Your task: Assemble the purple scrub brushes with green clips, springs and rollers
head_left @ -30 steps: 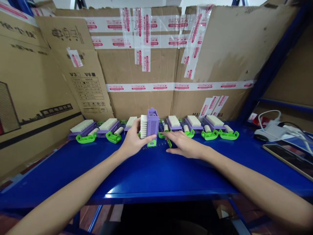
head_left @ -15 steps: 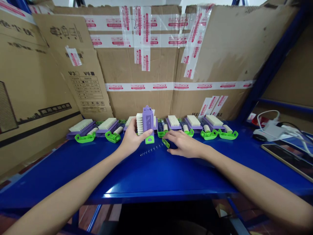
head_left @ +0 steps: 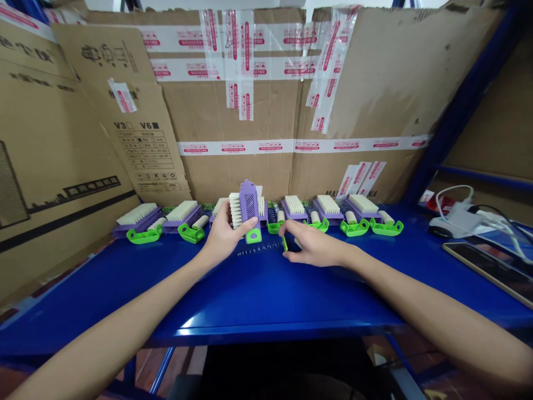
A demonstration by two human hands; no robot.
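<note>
- Bare blue counter (head_left: pixel 266 294) spreads in front of the fingers of both hands, its near corners covered by the forearms.
- A thin coiled wire (head_left: pixel 258 250) lies just nearer than the left fingers, running towards the right ones (whether its end is gripped there, I cannot tell).
- The right hand (head_left: pixel 314 244) has thumb and fingertips closed narrowly on a small green piece (head_left: pixel 285 243), seen almost edge-on, so its shape is unclear.
- The left hand (head_left: pixel 222 236) holds a purple brush (head_left: pixel 250 205) upright, bristles facing left, thumb across the front; the fingers behind it are hidden, and its green end (head_left: pixel 253 236) sticks out below the thumb.
- Beyond both hands runs a row of brushes (head_left: pixel 328 204), rollers (head_left: pixel 351 217) and green holders (head_left: pixel 144 235), partly covered behind the left fingers.
- Far right of the right fingers, a phone (head_left: pixel 487 266) is cut off.
- Farthest beyond the fingers, taped cardboard (head_left: pixel 233 178) rises, its small print unreadable.
</note>
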